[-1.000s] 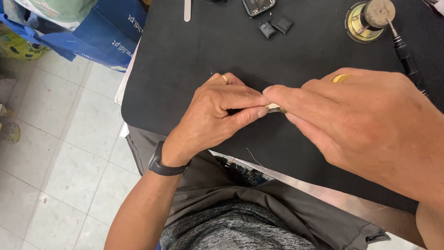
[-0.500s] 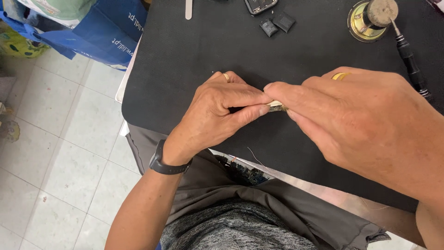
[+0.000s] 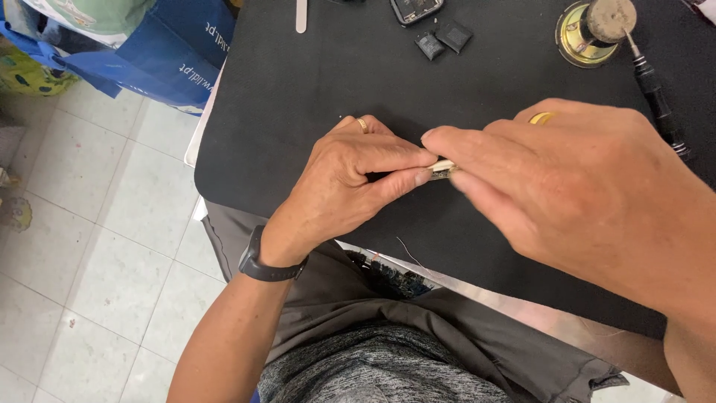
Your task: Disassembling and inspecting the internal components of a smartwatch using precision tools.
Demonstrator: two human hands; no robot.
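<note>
Left hand and right hand both pinch a small metallic part over the black tabletop; work mid-way, screwdriver idle.

A small, flat, pale metallic part was pinched between the fingertips of both hands; it lay roughly level just above the black work mat; only its thin edge showed, the rest hidden.
</note>
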